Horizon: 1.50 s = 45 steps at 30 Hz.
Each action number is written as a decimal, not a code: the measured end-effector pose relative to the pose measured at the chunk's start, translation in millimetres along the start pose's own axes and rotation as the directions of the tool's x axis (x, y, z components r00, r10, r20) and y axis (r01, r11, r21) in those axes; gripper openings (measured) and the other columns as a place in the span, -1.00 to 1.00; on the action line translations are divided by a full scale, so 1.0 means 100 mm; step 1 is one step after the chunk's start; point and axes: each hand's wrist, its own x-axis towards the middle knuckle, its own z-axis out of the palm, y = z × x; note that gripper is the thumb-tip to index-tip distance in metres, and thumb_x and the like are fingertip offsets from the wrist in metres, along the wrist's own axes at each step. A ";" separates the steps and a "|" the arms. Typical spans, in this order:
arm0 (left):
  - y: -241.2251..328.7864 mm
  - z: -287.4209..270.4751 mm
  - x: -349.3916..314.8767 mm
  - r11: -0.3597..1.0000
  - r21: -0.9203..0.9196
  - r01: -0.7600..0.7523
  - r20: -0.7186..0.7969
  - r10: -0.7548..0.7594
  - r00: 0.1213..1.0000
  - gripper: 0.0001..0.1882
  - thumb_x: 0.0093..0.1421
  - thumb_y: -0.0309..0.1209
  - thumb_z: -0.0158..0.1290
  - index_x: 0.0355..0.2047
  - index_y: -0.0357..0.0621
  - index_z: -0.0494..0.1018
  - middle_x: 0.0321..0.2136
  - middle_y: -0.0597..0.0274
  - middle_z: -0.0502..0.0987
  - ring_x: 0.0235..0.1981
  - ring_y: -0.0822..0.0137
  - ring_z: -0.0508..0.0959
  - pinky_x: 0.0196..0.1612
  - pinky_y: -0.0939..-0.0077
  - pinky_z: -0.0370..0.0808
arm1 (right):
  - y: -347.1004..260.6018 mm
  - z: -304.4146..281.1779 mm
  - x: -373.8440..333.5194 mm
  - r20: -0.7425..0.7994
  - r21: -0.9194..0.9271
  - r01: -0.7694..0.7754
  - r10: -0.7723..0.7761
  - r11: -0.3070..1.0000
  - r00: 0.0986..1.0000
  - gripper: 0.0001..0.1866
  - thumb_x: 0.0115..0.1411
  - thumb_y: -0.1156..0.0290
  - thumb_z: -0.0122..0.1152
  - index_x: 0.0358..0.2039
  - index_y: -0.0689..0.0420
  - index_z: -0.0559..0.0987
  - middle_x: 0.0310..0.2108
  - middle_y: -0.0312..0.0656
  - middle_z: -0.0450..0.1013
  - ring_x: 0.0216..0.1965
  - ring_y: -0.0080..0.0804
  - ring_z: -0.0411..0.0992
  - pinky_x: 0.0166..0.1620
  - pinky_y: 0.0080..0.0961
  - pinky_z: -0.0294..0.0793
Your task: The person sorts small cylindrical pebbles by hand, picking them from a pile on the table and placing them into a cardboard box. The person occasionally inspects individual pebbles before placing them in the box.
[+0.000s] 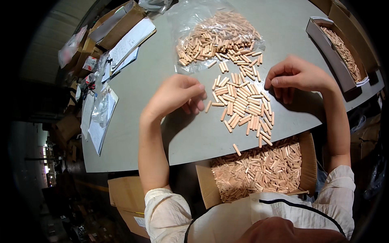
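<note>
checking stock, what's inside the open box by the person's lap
The open box holds a pile of pale wooden dowels; their top layer hides whatever lies deeper and the bottom.

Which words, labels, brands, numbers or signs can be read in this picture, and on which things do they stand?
None can be read.
Papers at upper left: any writing is too small.
Small red-and-white box: print too blurred.
Label on the lower-left cardboard box: too small.

One dowel bag (185, 18), two dowel boxes (308, 162)
</note>
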 end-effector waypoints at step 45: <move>0.06 0.06 -0.07 0.991 -0.120 0.055 0.458 0.006 0.889 -0.72 0.48 -0.36 0.10 -0.05 -0.37 0.65 -0.30 0.12 0.76 -0.35 0.38 0.75 -0.27 0.54 0.71 | -0.04 0.05 -0.04 0.118 0.011 -0.086 0.084 0.996 0.989 -0.78 0.41 0.49 0.13 -0.10 0.34 0.68 -0.41 -0.11 0.63 -0.47 -0.35 0.67 -0.38 -0.51 0.69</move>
